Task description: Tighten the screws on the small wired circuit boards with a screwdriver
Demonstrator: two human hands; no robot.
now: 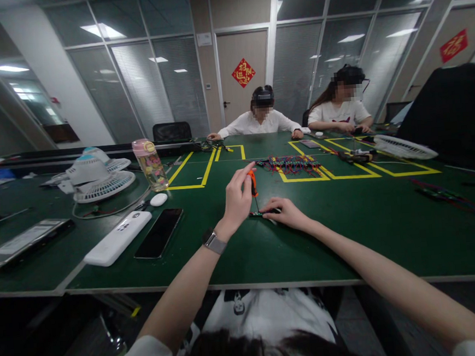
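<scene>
My left hand [238, 193], with a watch on its wrist, is closed around an upright screwdriver [254, 183] with an orange and black handle. The screwdriver's thin shaft points down to a small green circuit board [256, 214] lying on the green table [223, 256]. From the right, my right hand [283, 211] grips the board's right end, low against the tabletop. Its fingers cover part of the board. The exact spot where the screwdriver tip meets the board is too small to make out.
Left stand a black phone [158, 233], a white power bank [119, 238], a white case [159, 199], a bottle [150, 165], fans [102, 180] and a hard drive [26, 242]. Wired boards [289, 165] lie ahead, others [448, 193] rightward. Two people [260, 122] [339, 109] sit opposite.
</scene>
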